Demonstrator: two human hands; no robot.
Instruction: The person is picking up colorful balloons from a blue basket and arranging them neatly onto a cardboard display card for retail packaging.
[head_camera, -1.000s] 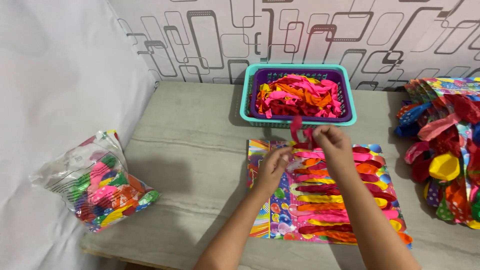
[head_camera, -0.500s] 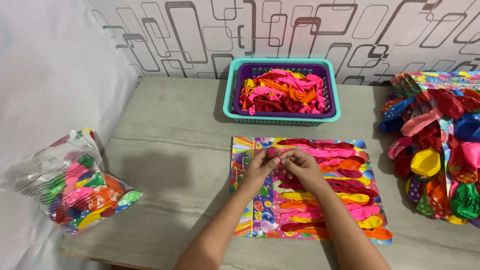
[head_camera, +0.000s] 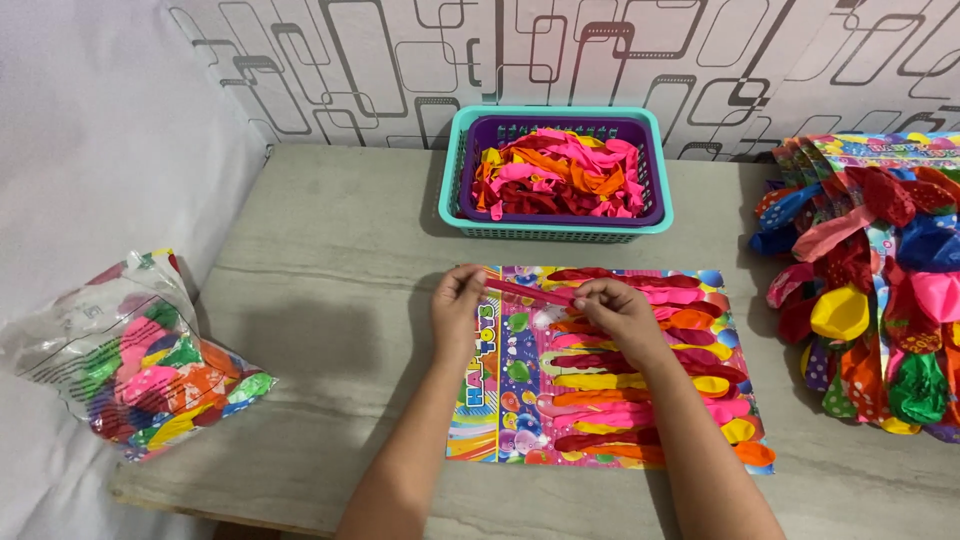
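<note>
Fingers of my left hand (head_camera: 458, 300) and right hand (head_camera: 612, 308) pinch one pink balloon (head_camera: 527, 292) over one card (head_camera: 600, 365); bare desk (head_camera: 330, 260) lies leftward.

basket of balloons (head_camera: 556, 175), clear balloon bag (head_camera: 140, 360)

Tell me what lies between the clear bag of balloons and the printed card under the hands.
In the head view, only bare tabletop lies between the clear bag and the printed card.

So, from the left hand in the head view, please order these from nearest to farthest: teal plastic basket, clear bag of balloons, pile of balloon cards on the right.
1. Teal plastic basket, behind the left hand.
2. Clear bag of balloons, far left.
3. Pile of balloon cards, far right.
</note>
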